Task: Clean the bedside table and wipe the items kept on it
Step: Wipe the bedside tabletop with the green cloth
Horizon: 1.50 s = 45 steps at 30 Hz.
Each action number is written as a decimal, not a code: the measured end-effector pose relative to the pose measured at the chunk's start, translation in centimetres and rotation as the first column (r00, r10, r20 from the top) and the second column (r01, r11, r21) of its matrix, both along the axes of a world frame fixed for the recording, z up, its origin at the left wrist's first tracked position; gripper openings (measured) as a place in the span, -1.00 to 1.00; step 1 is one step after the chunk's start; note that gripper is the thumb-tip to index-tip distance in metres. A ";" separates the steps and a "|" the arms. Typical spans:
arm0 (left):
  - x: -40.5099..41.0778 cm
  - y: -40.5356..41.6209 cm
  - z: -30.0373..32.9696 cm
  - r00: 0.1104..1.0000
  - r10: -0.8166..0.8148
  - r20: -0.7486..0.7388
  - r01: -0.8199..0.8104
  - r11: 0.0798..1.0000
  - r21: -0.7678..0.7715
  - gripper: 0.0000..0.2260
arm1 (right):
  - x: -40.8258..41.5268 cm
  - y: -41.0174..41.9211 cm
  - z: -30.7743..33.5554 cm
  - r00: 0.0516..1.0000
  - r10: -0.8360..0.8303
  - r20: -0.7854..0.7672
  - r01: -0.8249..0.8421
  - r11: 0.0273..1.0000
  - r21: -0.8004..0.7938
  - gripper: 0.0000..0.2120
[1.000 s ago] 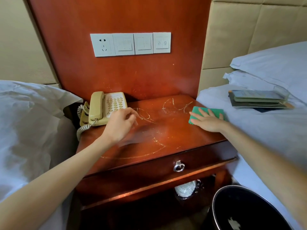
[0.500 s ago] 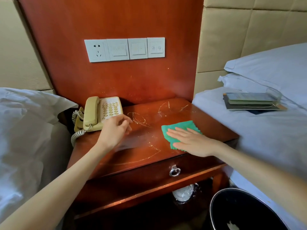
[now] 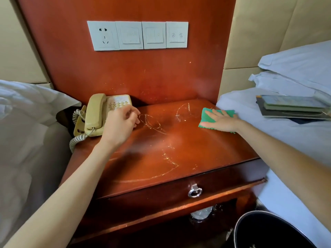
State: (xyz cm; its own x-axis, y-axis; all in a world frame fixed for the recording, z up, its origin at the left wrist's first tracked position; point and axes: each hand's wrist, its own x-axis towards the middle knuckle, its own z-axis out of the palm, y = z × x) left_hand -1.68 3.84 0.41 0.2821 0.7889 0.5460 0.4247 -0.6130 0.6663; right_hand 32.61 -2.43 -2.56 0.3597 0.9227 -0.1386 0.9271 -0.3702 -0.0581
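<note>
The reddish wooden bedside table [image 3: 172,154] has pale scratch marks across its top. A beige corded telephone [image 3: 100,113] stands at its back left corner. My left hand [image 3: 120,124] hovers just right of the phone with fingers loosely curled, holding nothing. A green cloth [image 3: 206,117] lies near the table's right edge, and my right hand [image 3: 222,120] presses flat on it with straight fingers.
Several books [image 3: 292,106] lie stacked on the white bed [image 3: 286,140] at right, below a pillow [image 3: 300,63]. Another white bed [image 3: 26,122] is at left. A black bin [image 3: 250,230] stands at bottom right. Wall switches [image 3: 138,35] sit above; a drawer ring [image 3: 194,191] faces me.
My right hand slid the green cloth from the table's middle back to the right edge. My left hand stayed beside the phone.
</note>
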 end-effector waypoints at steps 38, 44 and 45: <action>-1.4 3.0 -1.8 0.898 0.268 -0.349 -0.211 0.958 0.193 -0.83 | -13.2 2.4 -1.2 0.893 0.450 -0.008 -0.449 0.893 0.023 -0.49; -1.9 1.5 -1.5 0.907 0.195 -0.373 -0.178 0.981 0.081 -0.85 | -12.9 -4.5 -1.0 0.888 0.443 -0.122 -0.443 0.896 0.027 -0.52; -2.2 1.3 -1.3 0.907 0.187 -0.377 -0.164 0.982 0.093 -0.85 | -11.8 -5.0 -1.0 0.900 0.410 -0.146 -0.409 0.912 0.041 -0.52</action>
State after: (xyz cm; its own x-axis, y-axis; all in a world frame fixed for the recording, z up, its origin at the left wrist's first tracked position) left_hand -3.89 5.16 -0.93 0.3386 0.8151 0.4700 0.7438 -0.5378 0.3968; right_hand 20.83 -7.41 -3.52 -0.0741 0.9856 -0.1520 0.9772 0.0414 -0.2080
